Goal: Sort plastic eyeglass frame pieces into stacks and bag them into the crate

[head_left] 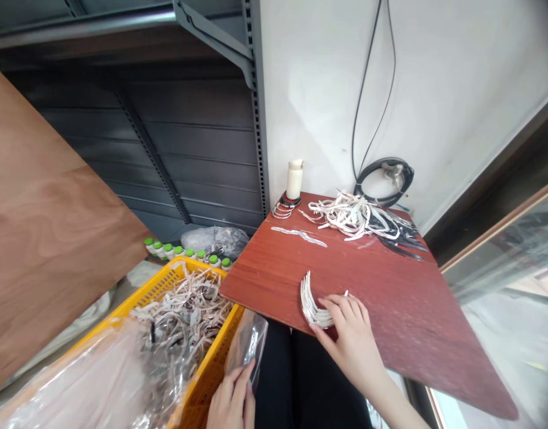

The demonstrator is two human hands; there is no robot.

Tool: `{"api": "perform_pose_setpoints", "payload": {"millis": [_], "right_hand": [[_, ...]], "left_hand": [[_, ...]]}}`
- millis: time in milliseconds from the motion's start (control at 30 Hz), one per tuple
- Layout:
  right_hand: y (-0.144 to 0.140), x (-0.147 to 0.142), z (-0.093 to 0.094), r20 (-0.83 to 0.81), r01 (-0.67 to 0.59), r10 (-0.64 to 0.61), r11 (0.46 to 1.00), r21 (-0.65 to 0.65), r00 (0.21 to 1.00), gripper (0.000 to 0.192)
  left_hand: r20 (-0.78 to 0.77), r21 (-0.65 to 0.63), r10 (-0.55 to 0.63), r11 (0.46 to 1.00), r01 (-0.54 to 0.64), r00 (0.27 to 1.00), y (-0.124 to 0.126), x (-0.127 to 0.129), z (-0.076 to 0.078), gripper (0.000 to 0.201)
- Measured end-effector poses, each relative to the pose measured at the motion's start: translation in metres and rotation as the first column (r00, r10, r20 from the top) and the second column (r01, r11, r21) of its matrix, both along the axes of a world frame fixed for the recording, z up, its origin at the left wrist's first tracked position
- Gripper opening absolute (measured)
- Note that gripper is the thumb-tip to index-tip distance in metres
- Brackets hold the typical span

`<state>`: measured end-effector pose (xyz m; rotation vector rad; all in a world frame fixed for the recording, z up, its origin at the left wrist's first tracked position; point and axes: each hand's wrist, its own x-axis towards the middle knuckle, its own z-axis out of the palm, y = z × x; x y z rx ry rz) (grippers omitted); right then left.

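A stack of white curved headband pieces (310,304) stands on edge near the front edge of the reddish wooden table (372,280). My right hand (349,339) grips that stack from the right, fingers curled around its lower end. My left hand (232,399) is down beside the yellow plastic crate (211,366), pinching a clear plastic bag (249,342) that hangs at the crate's corner. The crate holds a tangle of pale headbands (184,310) under plastic film.
A loose pile of white and black bands (363,217) lies at the table's back, with a white bottle (294,179), several rings (282,210) and a coiled black cable (385,179). Green-capped bottles (184,251) line the floor. A plywood board (45,226) leans at left.
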<state>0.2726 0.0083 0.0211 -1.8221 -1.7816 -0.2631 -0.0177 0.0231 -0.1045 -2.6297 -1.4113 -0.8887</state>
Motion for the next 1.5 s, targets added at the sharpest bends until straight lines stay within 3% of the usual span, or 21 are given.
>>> {"api": "perform_pose_setpoints", "payload": {"millis": [67, 167, 267, 433, 633, 867, 1000, 1067, 1167, 1267, 1400, 1500], "right_hand": [[0.002, 0.000, -0.002, 0.015, -0.017, 0.017, 1.000, -0.001, 1.000, 0.030], [0.003, -0.004, -0.005, -0.007, -0.073, 0.073, 0.997, 0.014, 0.997, 0.011], [0.004, -0.010, -0.009, -0.029, -0.108, 0.109, 0.994, 0.033, 0.994, 0.009], [-0.001, -0.011, -0.017, 0.032, -0.125, 0.123, 0.990, 0.065, 0.992, 0.022], [-0.011, -0.009, -0.024, 0.146, -0.173, 0.168, 0.985, 0.018, 0.975, 0.030], [-0.012, -0.002, -0.026, 0.094, -0.252, 0.243, 0.963, 0.097, 0.965, 0.030], [-0.023, -0.013, -0.013, 0.057, -0.360, 0.355, 0.923, 0.136, 0.933, 0.034], [-0.031, -0.028, -0.005, 0.065, -0.479, 0.474, 0.871, 0.108, 0.878, 0.033], [-0.039, -0.054, -0.003, 0.096, -0.644, 0.641, 0.765, 0.002, 0.762, 0.024], [-0.041, -0.070, -0.012, 0.121, -0.702, 0.708, 0.706, -0.095, 0.696, 0.018], [-0.038, -0.072, -0.021, 0.164, -0.704, 0.710, 0.703, -0.101, 0.685, 0.017], [-0.033, -0.071, -0.025, 0.135, -0.688, 0.693, 0.720, -0.087, 0.708, 0.018]], "left_hand": [[0.006, -0.019, 0.001, 1.000, -0.001, 1.000, -0.001, -0.001, -0.002, 0.041], [0.021, -0.070, 0.009, 0.998, -0.007, 1.000, -0.003, -0.001, -0.002, 0.044], [0.001, -0.107, -0.003, 0.994, 0.003, 1.000, -0.005, 0.000, 0.004, 0.052], [-0.117, -0.075, 0.009, 0.997, -0.017, 0.993, -0.007, 0.004, 0.014, 0.059], [-0.107, -0.114, 0.036, 0.992, -0.049, 0.994, -0.009, 0.006, 0.013, 0.055], [-0.098, -0.110, 0.085, 0.989, -0.095, 0.992, -0.011, 0.005, 0.021, 0.050], [-0.011, -0.069, 0.090, 0.993, -0.091, 0.996, -0.011, 0.011, 0.026, 0.040], [0.032, -0.089, 0.084, 0.993, -0.081, 0.996, -0.011, 0.014, 0.028, 0.039], [0.091, -0.189, 0.078, 0.980, -0.060, 0.993, -0.011, 0.016, 0.032, 0.043], [0.178, -0.347, 0.089, 0.938, -0.022, 0.980, -0.009, 0.013, 0.039, 0.053], [0.243, -0.452, 0.074, 0.891, 0.045, 0.967, -0.006, 0.004, 0.048, 0.056], [0.194, -0.359, -0.012, 0.929, 0.083, 0.981, -0.007, -0.002, 0.050, 0.061]]}}
